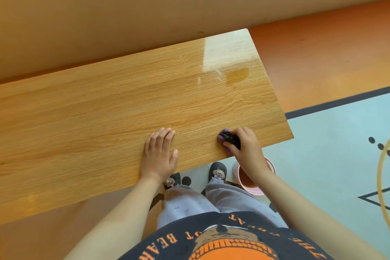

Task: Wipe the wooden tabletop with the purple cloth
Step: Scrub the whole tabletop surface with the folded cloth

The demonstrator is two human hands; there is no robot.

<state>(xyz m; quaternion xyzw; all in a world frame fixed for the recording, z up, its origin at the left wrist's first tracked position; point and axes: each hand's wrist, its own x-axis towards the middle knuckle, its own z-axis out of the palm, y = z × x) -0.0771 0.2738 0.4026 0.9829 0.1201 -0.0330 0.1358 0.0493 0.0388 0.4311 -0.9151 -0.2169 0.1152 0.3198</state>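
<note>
Two bare hands rest on one wooden tabletop (pixel 105 107), seen from the head camera looking down over the person's chest. The left hand (pixel 159 153) lies flat and open, palm down with fingers together and extended, holding nothing, near the table's front edge. The right hand (pixel 244 146) is curled closed around one bunched purple cloth (pixel 224 138), which shows dark in its folds and lighter purple at its rim; the cloth is pressed against the wood just beside the front edge, toward the table's right-hand end, with the left hand nearby and apart from it. One darker wet-looking patch (pixel 237 75) sits on the far right part of the tabletop, beside a pale glossy reflection, well apart from both hands. Below the table edge, two grey slippers appear, each bearing one small plush bear: the left slipper (pixel 174 179) is partly hidden by the tabletop, the right slipper (pixel 217 172) is more fully shown. One pink bucket (pixel 253 189) stands on the floor just beside the right slipper, partly covered by the right forearm. One yellow hoop-like curve (pixel 379 177) enters at the right margin; what it belongs to cannot be told.
</note>
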